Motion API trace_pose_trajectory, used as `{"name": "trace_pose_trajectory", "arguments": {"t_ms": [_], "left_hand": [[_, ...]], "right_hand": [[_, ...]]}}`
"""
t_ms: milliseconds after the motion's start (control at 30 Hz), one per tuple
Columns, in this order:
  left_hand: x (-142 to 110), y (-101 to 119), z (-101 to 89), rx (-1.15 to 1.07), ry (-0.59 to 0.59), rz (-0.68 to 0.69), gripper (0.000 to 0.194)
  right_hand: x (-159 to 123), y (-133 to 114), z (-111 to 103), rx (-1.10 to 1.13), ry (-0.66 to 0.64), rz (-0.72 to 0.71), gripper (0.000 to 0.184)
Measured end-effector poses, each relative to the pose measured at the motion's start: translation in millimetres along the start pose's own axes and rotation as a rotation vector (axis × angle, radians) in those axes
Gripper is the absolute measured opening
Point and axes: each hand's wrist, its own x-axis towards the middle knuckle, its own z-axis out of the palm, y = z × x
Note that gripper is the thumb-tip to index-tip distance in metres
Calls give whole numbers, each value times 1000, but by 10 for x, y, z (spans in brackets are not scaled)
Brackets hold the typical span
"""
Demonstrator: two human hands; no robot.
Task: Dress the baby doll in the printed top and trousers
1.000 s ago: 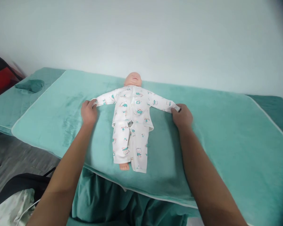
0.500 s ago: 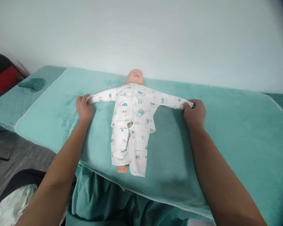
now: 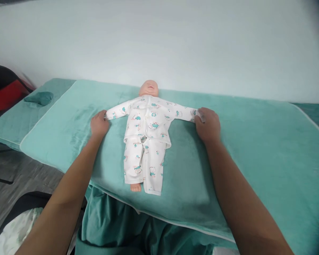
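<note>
A baby doll [image 3: 149, 88] lies on its back on the green-covered bed, head toward the wall. It wears a white printed shirt [image 3: 146, 122] with both sleeves stretched out sideways, and matching trousers [image 3: 153, 166]. Bare toes [image 3: 135, 187] show below the left trouser leg in view; the other leg's hem hides any foot. My left hand [image 3: 99, 124] is closed at the cuff of the sleeve on the left. Fingers of my right hand [image 3: 208, 124] curl over the end of the opposite sleeve. Both doll hands are out of sight.
The bed cover [image 3: 255, 152] has white piping and runs along a pale wall [image 3: 175, 46]. A face hole [image 3: 39, 98] is at the bed's left end, near a black and red chair [image 3: 7, 94]. White cloth [image 3: 16, 226] lies on a dark seat at lower left.
Both my hands have moved inward toward the doll, the right one more. The sleeves look less pulled out, and the right cuff is now covered by my fingers. The view has shifted slightly.
</note>
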Motion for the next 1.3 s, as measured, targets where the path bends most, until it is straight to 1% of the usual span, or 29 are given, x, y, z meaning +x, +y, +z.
{"name": "trace_pose_trajectory", "arguments": {"t_ms": [100,167,267,333,400,467,567,633,733,833,933,1033,1133,1200,1300], "left_hand": [[10,6,19,30,19,-39,54],[13,22,23,45,15,-54,52],[21,45,22,63,7,-62,51],[26,52,22,64,7,-60,52],[29,53,23,57,6,-57,52],[32,51,27,51,10,-57,51],[37,48,39,55,24,-55,49],[43,47,50,61,25,-60,48],[53,45,72,70,25,-75,46],[59,32,96,70,38,-72,46],[64,10,115,51,46,-70,48],[75,-5,128,23,52,-73,49],[83,-3,130,6,58,-78,50],[82,3,127,-1,64,-83,50],[70,-3,127,-25,77,-92,47]], "right_hand": [[-67,-144,3,107,31,-95,36],[-101,-322,32,203,41,-142,35],[-58,-719,153,353,25,-192,30],[65,-1031,285,449,9,-202,28],[248,-1331,434,497,-27,-183,27],[448,-1578,568,488,-77,-109,23],[672,-1793,691,563,-147,51,23],[730,-1834,716,627,-174,101,22],[714,-1795,714,731,-191,112,19],[667,-1725,716,857,-188,66,23],[630,-1698,720,889,-193,-5,25],[561,-1736,685,790,-179,-69,25],[385,-1825,590,611,-163,-157,31],[184,-1881,504,491,-188,-237,38],[-253,-1893,360,353,-233,-318,50]]}}
